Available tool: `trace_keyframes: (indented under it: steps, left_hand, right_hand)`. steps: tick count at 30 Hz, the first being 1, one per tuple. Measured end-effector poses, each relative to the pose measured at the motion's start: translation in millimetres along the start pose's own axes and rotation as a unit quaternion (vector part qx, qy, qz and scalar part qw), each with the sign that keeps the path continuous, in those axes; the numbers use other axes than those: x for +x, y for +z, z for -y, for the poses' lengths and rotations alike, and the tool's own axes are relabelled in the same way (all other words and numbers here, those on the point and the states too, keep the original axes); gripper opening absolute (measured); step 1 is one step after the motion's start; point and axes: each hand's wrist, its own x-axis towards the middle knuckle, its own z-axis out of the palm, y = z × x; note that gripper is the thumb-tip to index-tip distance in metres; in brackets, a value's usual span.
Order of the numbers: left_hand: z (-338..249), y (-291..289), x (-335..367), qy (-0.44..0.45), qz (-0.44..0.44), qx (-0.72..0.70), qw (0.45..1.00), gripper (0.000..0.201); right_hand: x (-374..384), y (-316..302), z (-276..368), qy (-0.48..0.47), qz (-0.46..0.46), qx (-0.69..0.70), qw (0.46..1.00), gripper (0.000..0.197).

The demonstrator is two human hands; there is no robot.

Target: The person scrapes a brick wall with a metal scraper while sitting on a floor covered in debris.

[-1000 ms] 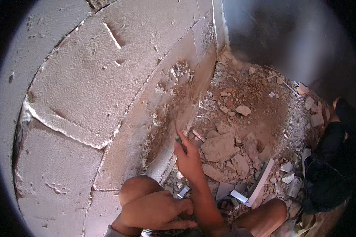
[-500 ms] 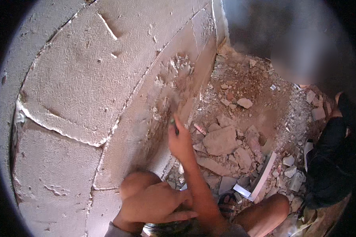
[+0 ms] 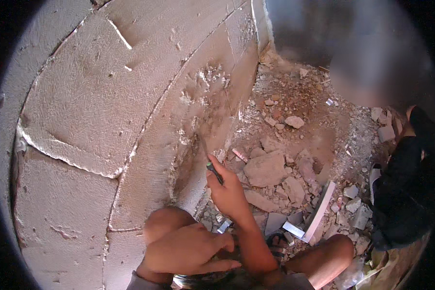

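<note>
My right hand (image 3: 227, 189) is closed round the black-and-green handle of a thin-bladed scraper (image 3: 213, 170). Its narrow metal blade points up and left toward the rough, chipped patch (image 3: 191, 135) low on the wall. Whether the blade touches the surface is hard to tell. Across my left knee (image 3: 165, 221) rests my left hand (image 3: 191, 251), fingers stretched out and holding nothing. The wall (image 3: 99, 101) is pale and textured, crossed by raised seams and ridges.
Broken slabs (image 3: 266, 169) and rubble cover the ground right of the wall. An L-shaped square (image 3: 319, 215) lies by my right knee (image 3: 326, 258). At the right a person in dark clothing (image 3: 406, 193) sits close by. A crumpled sheet (image 3: 391, 268) is at the lower right.
My right hand has drawn the scraper down from the wall patch, toward me; its blade, smeared before, now shows clearly. The view has shifted slightly. My left hand stays on the knee.
</note>
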Motion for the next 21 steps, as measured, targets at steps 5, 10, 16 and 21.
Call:
trace_keyframes:
  steps: [5, 10, 16, 21]
  left_hand:
    - [-9.3, 2.7, 1.4, 0.004, -0.01, -0.021, 1.0, 0.041]
    - [-14.2, 6.6, 5.8, 0.0, -0.029, 0.003, 1.0, 0.039]
    - [-18.8, 7.6, -1.3, -0.015, -0.042, 0.021, 0.999, 0.039]
    - [-22.0, 16.4, 6.5, -0.023, -0.021, -0.019, 0.999, 0.039]
  right_hand:
    - [1.3, -3.4, 8.2, -0.042, 0.009, -0.049, 0.998, 0.045]
    - [3.8, 6.6, -6.4, 0.01, 0.024, -0.059, 0.998, 0.046]
    - [-16.0, -1.2, 1.2, -0.068, -0.008, -0.027, 0.997, 0.046]
    - [72.5, 14.8, -34.1, -0.004, -0.125, -0.035, 0.992, 0.047]
